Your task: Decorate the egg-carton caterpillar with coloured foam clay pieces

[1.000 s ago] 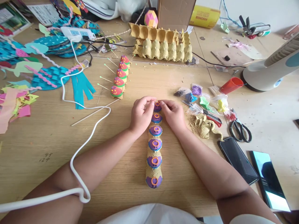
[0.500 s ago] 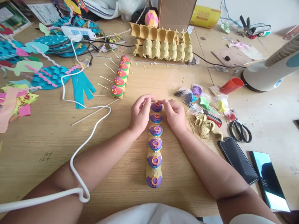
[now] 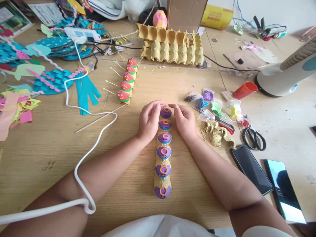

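Note:
A strip of egg carton (image 3: pixel 165 163) lies lengthwise before me, its several bumps covered in purple clay with blue rims, orange rings and small faces. At its far end, my left hand (image 3: pixel 149 121) is cupped along the left side, fingers bent inward behind the last bump and thumb raised. My right hand (image 3: pixel 184 121) curves around the opposite side, a small gap between its thumb and the bump. Both hands are loosely open; no object shows in either. Whether the left fingers touch the strip is hidden.
A red-and-green decorated carton strip (image 3: pixel 126 86) with pins stands far left. Clay bags (image 3: pixel 208 95), a utility knife (image 3: pixel 224 125), scissors (image 3: pixel 254 138) and phones (image 3: pixel 251 169) lie right. A white cable (image 3: pixel 98 141) crosses my left forearm. Egg cartons (image 3: pixel 172 52) sit behind.
My fingertips have parted slightly behind the far bump, the right hand easing a little to the right. The carton strip has barely shifted.

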{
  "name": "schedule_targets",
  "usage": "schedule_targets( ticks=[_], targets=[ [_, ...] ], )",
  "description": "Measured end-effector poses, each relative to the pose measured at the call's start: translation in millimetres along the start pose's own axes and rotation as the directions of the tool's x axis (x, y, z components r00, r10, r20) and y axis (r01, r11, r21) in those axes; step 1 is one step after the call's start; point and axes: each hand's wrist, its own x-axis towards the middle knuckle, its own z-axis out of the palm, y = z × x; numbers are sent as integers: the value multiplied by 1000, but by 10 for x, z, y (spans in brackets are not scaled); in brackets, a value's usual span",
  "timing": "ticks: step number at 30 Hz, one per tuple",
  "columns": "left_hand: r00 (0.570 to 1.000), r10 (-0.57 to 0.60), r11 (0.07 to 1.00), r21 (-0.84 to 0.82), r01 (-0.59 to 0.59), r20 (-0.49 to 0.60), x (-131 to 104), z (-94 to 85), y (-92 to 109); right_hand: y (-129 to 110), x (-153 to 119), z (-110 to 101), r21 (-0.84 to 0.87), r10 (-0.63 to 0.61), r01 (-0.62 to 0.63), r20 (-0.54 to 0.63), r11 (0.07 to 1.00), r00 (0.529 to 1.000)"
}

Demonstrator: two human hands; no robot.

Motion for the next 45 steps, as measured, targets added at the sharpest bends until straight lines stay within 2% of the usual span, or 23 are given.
schedule_targets(
  ticks=[5,9,12,16,20,25,32,37,41,45],
  targets=[
    [995,37,992,118,-48,96,-13,-22,9,4,2,1,20,-9,9,-17,1000,1000],
    [993,78,979,180,-93,85,-21,-29,25,4,-4,7,50,-28,31,-56,998,998],
    [991,100,977,180,-115,92,-29,-35,37,29,5,15,90,1,7,-86,996,996],
    [997,71,978,196,-72,8,-28,-45,21,104,48,17,184,42,-16,-138,983,990],
    [999,-3,990,138,10,-50,-6,-38,-30,192,96,0,195,50,-12,-191,981,980],
    [994,12,997,81,-3,-107,22,-11,-86,228,94,5,298,48,17,-209,955,977],
    [992,3,1000,16,-1,-128,29,16,-153,169,20,47,383,0,96,-243,919,970],
    [992,14,1000,5,-13,-125,29,40,-173,133,-1,56,434,24,76,-221,898,975],
    [991,27,1000,16,-26,-134,28,61,-167,146,-12,49,416,45,50,-215,908,976],
    [990,22,1000,20,-20,-142,30,75,-164,194,73,-42,348,10,76,-238,934,971]
  ],
)
